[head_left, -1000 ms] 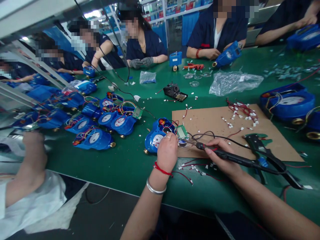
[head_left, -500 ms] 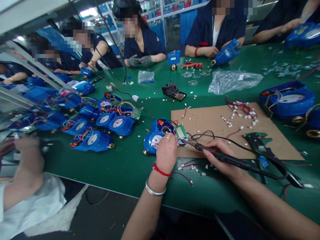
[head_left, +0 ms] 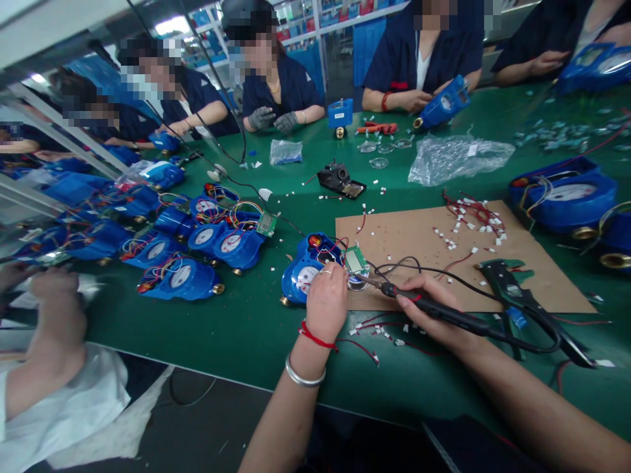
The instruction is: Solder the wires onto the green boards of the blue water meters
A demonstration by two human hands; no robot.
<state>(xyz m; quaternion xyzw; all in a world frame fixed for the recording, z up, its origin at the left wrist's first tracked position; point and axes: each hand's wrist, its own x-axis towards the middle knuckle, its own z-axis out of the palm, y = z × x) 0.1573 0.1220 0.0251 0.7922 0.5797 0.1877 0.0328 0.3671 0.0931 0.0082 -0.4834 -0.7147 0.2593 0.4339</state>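
Observation:
My right hand [head_left: 434,309] is closed round the black handle of a soldering iron [head_left: 419,299], whose tip points left at a small green circuit board with a display [head_left: 355,260]. Beside that board my left hand [head_left: 327,295] is closed, its fingertips pinched together at the board's left edge. Whatever those fingers hold is too small to make out. Under and behind the left hand sits a blue water meter [head_left: 298,276], its upper compartment open with wires inside. A round part, partly hidden, lies below the board.
A brown cardboard sheet [head_left: 394,230] bears red wires with white connectors [head_left: 476,220]. Green-handled wire strippers [head_left: 513,289] lie at its right. Several blue meters [head_left: 182,276] crowd the left, with more at right [head_left: 566,194]. A soldering stand [head_left: 341,179] is ahead; co-workers sit around.
Both my hands, the iron and the board keep almost the same position. The whole view shifts slightly. Across the table, a co-worker's hand at the far right moves a little.

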